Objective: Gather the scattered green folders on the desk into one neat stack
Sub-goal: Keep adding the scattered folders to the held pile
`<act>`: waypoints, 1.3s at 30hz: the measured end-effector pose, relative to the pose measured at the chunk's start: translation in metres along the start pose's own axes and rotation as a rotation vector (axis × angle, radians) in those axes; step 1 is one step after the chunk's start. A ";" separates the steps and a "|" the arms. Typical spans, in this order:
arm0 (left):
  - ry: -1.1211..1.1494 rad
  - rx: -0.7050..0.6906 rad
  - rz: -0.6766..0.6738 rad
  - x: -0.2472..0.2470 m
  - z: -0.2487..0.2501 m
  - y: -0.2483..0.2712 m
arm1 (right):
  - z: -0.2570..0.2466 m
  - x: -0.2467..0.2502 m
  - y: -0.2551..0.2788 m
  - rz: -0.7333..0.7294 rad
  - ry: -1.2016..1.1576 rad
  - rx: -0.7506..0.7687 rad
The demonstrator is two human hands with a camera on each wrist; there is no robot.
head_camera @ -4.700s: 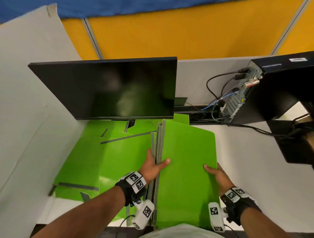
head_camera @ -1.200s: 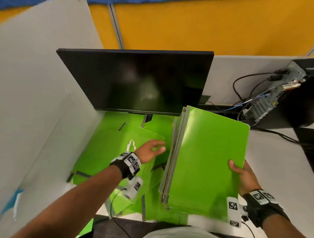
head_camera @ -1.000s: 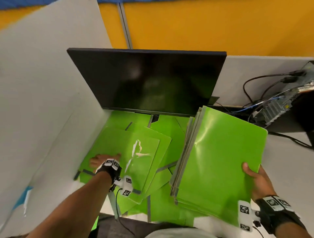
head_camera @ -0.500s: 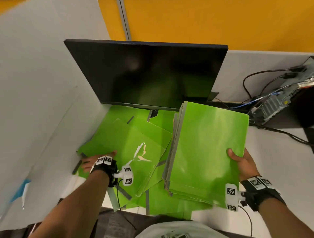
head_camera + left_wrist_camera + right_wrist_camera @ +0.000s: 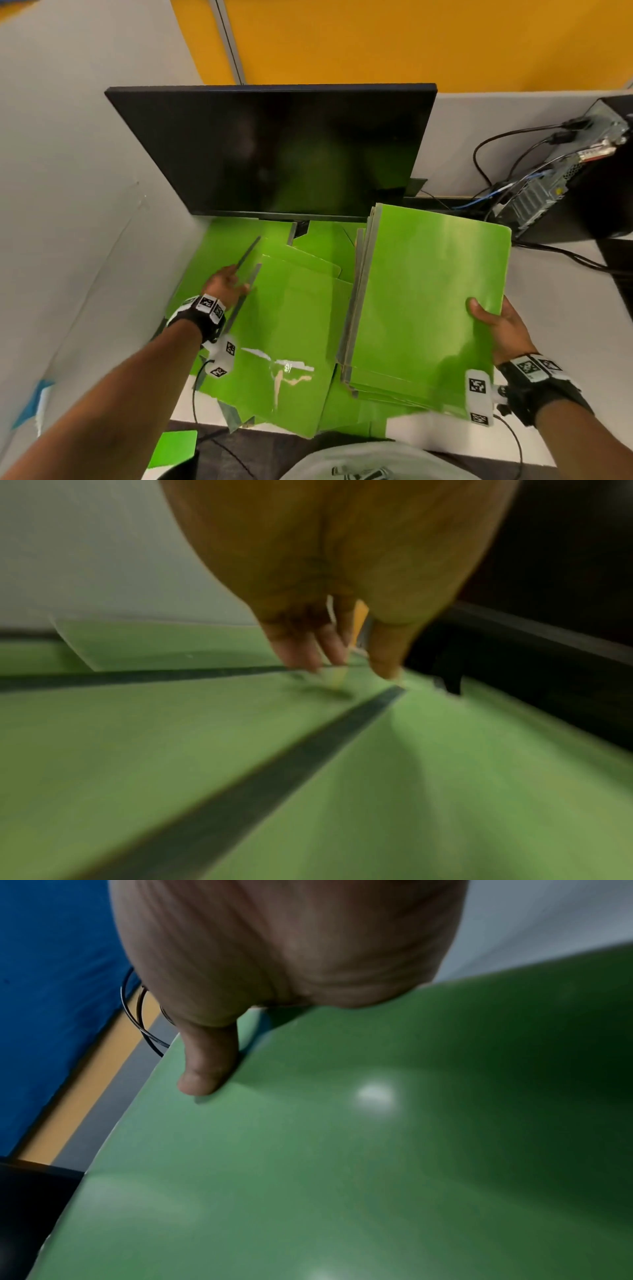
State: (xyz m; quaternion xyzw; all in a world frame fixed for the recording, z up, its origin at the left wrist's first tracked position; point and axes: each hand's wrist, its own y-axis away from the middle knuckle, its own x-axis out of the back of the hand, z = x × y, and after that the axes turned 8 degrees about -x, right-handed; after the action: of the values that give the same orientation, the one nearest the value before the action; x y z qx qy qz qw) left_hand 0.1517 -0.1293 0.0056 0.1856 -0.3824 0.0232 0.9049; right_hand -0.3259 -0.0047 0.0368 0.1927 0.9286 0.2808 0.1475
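A thick stack of green folders (image 5: 428, 301) lies tilted on the right of the desk. My right hand (image 5: 486, 315) grips its right edge, thumb (image 5: 205, 1069) on the top cover (image 5: 377, 1150). Several loose green folders (image 5: 284, 325) with grey spines overlap on the left, under the monitor's edge. My left hand (image 5: 239, 282) is over them, and its fingertips (image 5: 301, 658) touch a folder (image 5: 171, 750) by a dark spine strip (image 5: 274, 758). The left wrist view is blurred.
A black monitor (image 5: 274, 147) stands at the back over the folders. A computer tower (image 5: 582, 171) with cables (image 5: 496, 154) sits at the back right. A grey partition (image 5: 68, 171) walls the left. Another green folder (image 5: 173, 448) lies below the desk's front edge.
My left hand has moved from the pile's near left corner forward and right to a folder's spine. The loose top folder has shifted nearer. My right hand keeps hold of the stack.
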 end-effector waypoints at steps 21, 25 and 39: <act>-0.018 0.056 -0.153 -0.041 0.012 0.022 | 0.014 0.014 -0.003 0.077 -0.029 -0.020; -0.081 -0.006 -0.076 -0.054 0.028 0.025 | 0.013 0.016 0.000 0.084 -0.022 -0.032; -0.561 -0.219 -0.239 -0.104 0.052 0.039 | 0.008 0.055 0.006 0.139 -0.037 -0.008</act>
State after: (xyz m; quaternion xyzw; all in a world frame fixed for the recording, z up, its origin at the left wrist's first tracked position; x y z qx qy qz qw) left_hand 0.0351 -0.1011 -0.0214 0.1300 -0.5927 -0.1763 0.7750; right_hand -0.3700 0.0284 0.0247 0.2614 0.9089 0.2904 0.1457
